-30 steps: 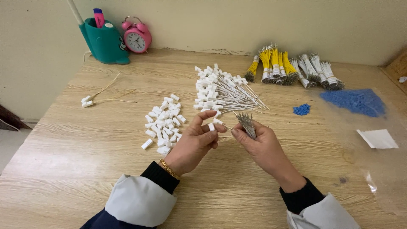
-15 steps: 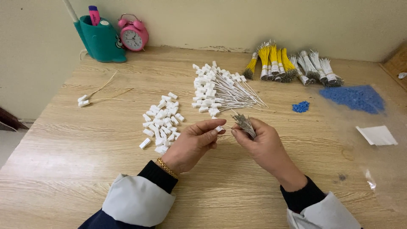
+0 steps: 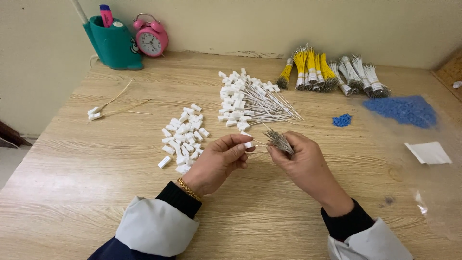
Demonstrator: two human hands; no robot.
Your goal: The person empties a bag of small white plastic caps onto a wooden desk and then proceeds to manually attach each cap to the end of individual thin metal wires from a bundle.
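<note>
left hand [image 3: 217,161]: I see it pinching a small white plug [image 3: 248,143] between thumb and fingertips, over the table [image 3: 96,192] near its middle.
right hand [image 3: 302,161]: closed around a bundle of thin wires [image 3: 279,141], the tips sticking up past the fingers.
single wire [image 3: 257,145]: runs between both hands, one end at the plug; can't tell if it's seated.
loose plugs [image 3: 184,137]: pile just left of the left hand.
finished pieces [image 3: 250,98]: fan of wires with white plugs, just beyond the hands.
far edge: yellow and white wire bundles [image 3: 332,72], blue bits [image 3: 402,110] at right.
back left: green holder [image 3: 113,43], pink alarm clock [image 3: 151,36].
</note>
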